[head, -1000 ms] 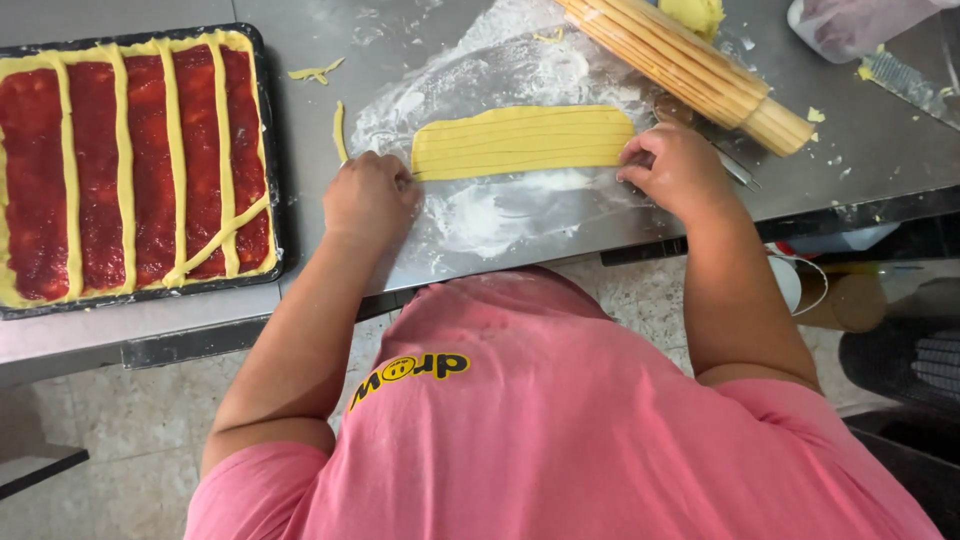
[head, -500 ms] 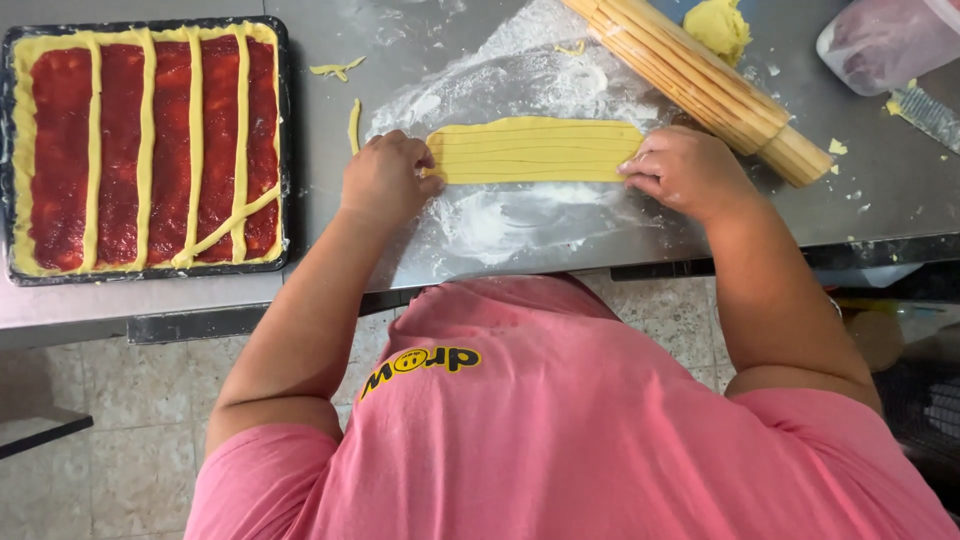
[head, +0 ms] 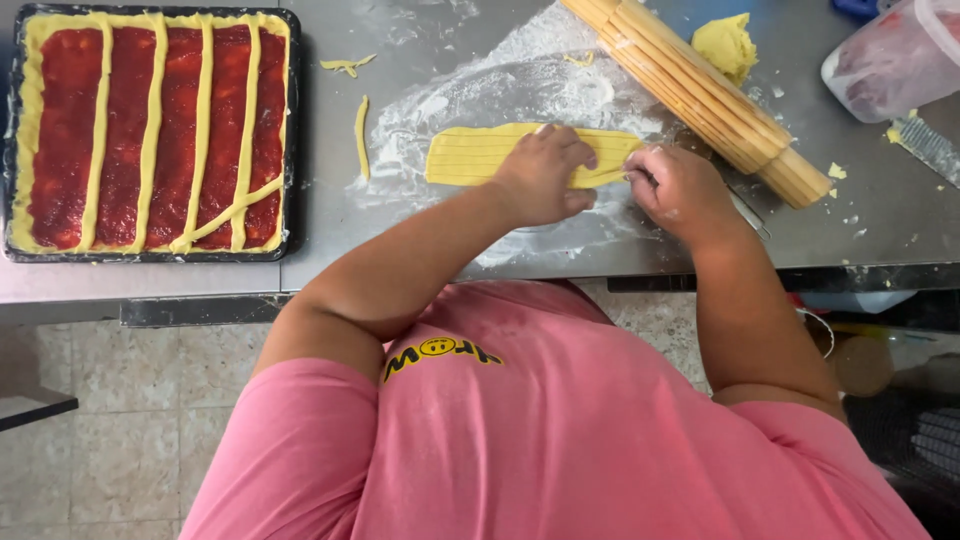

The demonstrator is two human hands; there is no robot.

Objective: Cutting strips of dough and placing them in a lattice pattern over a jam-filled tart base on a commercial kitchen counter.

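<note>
Because the dough sheet (head: 480, 155) is already scored lengthwise into narrow strips, it lies flat on a floured patch (head: 500, 95) of the steel table (head: 880, 225), where the flour presumably keeps it from sticking. The left hand (head: 545, 178) rests palm down on the sheet's middle, fingers spread, apparently to pin it in place. The right hand (head: 680, 190) is at the sheet's right end, thumb and fingertips pinched together at the near edge (whether they grip a strip end or a small blade I cannot tell; something thin and grey pokes out beyond the hand). The two hands sit close together, not touching. A ridged wooden roller (head: 700, 95) lies diagonally just behind the right hand, parked within reach, with a lump of spare dough (head: 725, 45) beyond it. To the far left, a black tray (head: 292, 130) holds a dough base spread with red jam (head: 65, 130), with several strips (head: 152, 130) laid lengthwise across it and one lying askew at the lower right. One loose strip (head: 362, 135) and a scrap (head: 345, 66) lie between tray and sheet. A plastic tub (head: 890, 65) and a metal grater (head: 930, 148) sit at the right edge, well apart from the work.
</note>
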